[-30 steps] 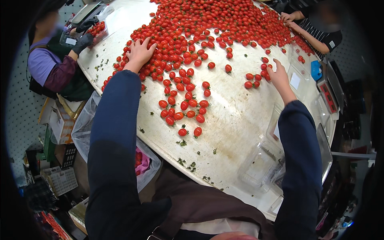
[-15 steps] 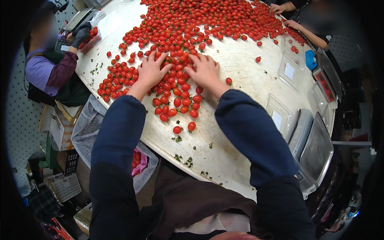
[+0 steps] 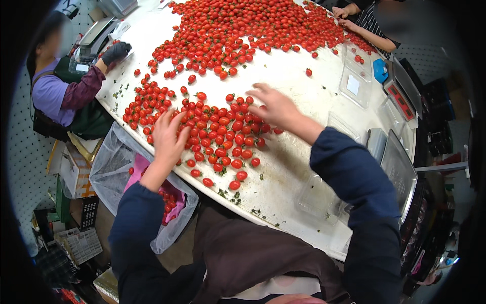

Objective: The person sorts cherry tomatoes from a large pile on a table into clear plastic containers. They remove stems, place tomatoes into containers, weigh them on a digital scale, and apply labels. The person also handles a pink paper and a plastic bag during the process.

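A loose cluster of red cherry tomatoes with green stems lies near the front edge of the white table. At the cluster's left side is my left hand, fingers spread and touching or close over the tomatoes there. My right hand, slightly blurred, is at the right side with its fingers apart, just above the outermost tomatoes. Neither hand grips anything. Farther back spreads a much larger tomato heap. Bits of green stem are scattered along the near edge.
Clear plastic trays and a weighing scale stand on the right; another scale with a red panel is beyond. A plastic-lined bin is below the left edge. Co-workers are at left and far right.
Both hands have come nearer and moved apart, and a batch of tomatoes has shifted toward me, leaving a gap before the heap. A clear tray now lies by my right forearm.
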`<state>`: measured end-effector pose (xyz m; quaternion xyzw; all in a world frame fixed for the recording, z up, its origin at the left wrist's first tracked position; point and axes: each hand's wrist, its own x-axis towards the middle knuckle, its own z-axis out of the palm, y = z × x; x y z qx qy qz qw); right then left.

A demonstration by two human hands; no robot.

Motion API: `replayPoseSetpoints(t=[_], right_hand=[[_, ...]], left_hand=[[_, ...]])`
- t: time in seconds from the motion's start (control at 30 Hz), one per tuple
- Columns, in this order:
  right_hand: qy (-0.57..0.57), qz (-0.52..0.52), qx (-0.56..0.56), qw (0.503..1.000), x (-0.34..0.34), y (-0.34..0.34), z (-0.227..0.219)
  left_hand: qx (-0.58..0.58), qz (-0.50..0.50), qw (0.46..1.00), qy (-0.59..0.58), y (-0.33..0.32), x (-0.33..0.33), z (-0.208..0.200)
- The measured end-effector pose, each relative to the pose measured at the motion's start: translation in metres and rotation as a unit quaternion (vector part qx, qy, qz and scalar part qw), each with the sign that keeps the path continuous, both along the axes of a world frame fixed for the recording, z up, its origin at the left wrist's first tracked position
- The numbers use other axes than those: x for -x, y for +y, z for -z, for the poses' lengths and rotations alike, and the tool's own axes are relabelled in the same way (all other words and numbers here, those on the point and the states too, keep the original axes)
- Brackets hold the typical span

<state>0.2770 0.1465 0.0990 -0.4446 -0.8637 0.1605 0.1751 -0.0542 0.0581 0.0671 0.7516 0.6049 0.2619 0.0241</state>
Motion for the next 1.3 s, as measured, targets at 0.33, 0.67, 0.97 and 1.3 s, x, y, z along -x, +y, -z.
replayPoseSetpoints(t=[0.33, 0.67, 0.97, 1.3], right_hand=[[-0.01, 0.303, -0.033, 0.952, -0.102, 0.253, 0.009], [-0.109, 0.202, -0.149, 0.962, -0.079, 0.365, 0.062], [0.071, 0.276, -0.102, 0.953, -0.078, 0.404, 0.046], [-0.237, 0.179, -0.236, 0.925, -0.094, 0.44, 0.054]], left_hand=[[-0.007, -0.082, 0.996, -0.029, -0.006, 0.024, 0.019], [0.044, -0.082, 0.995, -0.016, -0.002, 0.024, 0.015], [0.056, -0.092, 0.994, 0.004, -0.004, 0.019, 0.012], [0.082, -0.075, 0.994, 0.012, -0.001, 0.023, 0.011]])
